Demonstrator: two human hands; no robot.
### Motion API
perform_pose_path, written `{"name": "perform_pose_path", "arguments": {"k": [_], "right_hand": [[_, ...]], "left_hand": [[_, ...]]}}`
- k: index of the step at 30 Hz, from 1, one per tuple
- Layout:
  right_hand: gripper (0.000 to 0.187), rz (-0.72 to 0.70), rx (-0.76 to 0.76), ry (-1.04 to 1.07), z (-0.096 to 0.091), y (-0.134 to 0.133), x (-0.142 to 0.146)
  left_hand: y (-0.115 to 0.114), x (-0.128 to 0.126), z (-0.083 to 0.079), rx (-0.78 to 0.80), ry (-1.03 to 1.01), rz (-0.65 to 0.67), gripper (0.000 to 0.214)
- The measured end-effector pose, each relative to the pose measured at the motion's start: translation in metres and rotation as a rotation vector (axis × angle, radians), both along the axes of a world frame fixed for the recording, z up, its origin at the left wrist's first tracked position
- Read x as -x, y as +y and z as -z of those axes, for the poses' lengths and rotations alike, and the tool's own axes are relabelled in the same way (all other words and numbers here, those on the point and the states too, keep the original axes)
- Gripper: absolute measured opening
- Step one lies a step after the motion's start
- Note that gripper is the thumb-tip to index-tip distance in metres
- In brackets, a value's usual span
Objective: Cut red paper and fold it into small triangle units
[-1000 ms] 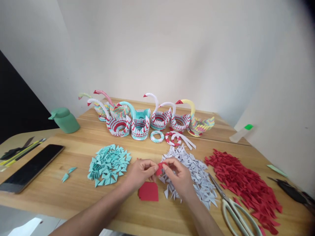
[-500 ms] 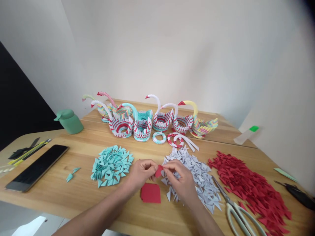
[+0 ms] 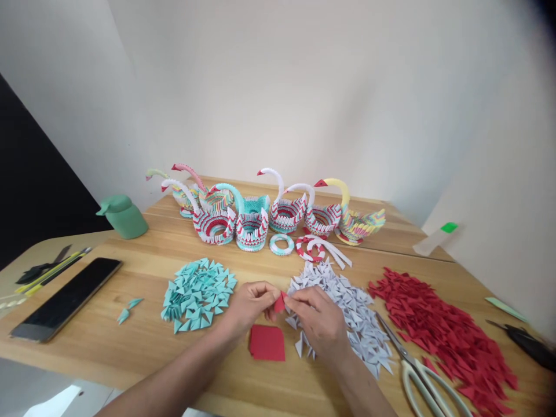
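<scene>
Between my two hands is a small piece of red paper [image 3: 280, 302], partly folded to a point at its top. My left hand [image 3: 256, 301] pinches its left side between thumb and fingers. On the other side, the thumb and fingertips of my right hand [image 3: 315, 313] close on its right edge. Just below them a stack of red paper squares [image 3: 267, 342] lies on the wooden table [image 3: 174, 362]. My right hand partly covers a pile of white folded paper triangles [image 3: 360, 324]. Left of my left hand lies a pile of teal folded triangles [image 3: 200, 295].
Several paper swans [image 3: 252, 226] stand along the back, with a teal-white ring [image 3: 281, 244] and a red-white ring [image 3: 304, 249] before them. Scissors [image 3: 417, 370] and red triangles [image 3: 447, 336] lie right. A phone [image 3: 67, 298] and green container [image 3: 124, 217] are left.
The red paper now shows a pointed fold at its top, where it looked flatter before. My right fingers have closed in nearer to it; my left hand barely moves.
</scene>
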State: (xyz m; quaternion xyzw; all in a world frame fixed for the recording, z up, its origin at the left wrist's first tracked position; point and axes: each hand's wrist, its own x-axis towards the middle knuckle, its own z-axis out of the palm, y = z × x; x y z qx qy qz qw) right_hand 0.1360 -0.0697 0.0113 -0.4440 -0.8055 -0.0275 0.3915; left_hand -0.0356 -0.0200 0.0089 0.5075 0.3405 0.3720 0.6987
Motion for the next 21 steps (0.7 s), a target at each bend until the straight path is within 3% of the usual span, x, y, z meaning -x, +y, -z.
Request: {"name": "perform_pose_path", "arguments": {"k": [5, 8, 11, 13, 15, 21], "right_hand": [[0.027, -0.003, 0.027, 0.031, 0.0019, 0.0016, 0.0006], [0.027, -0.043, 0.133, 0.161, 0.0011, 0.0029, 0.0001], [0.025, -0.054, 0.449, 0.462, -0.0011, 0.0036, -0.0022], [0.032, -0.062, 0.704, 0.671, -0.0021, 0.0037, -0.0033], [0.036, -0.083, 0.868, 0.779, -0.0020, 0.0037, -0.0028], [0.030, 0.011, 0.873, 0.810, -0.0011, 0.0041, 0.0020]], "left_hand": [[0.0016, 0.0000, 0.0004, -0.003, 0.020, 0.008, 0.037], [0.0021, 0.0001, 0.0022, -0.017, 0.049, -0.017, 0.038], [0.0012, -0.0002, 0.0035, -0.076, 0.090, -0.048, 0.036], [-0.0004, -0.0010, 0.0037, -0.123, 0.126, -0.053, 0.033], [-0.0025, -0.0020, 0.0035, -0.175, 0.162, -0.063, 0.030], [-0.0029, -0.0018, 0.0065, -0.241, 0.179, -0.007, 0.031]]}}
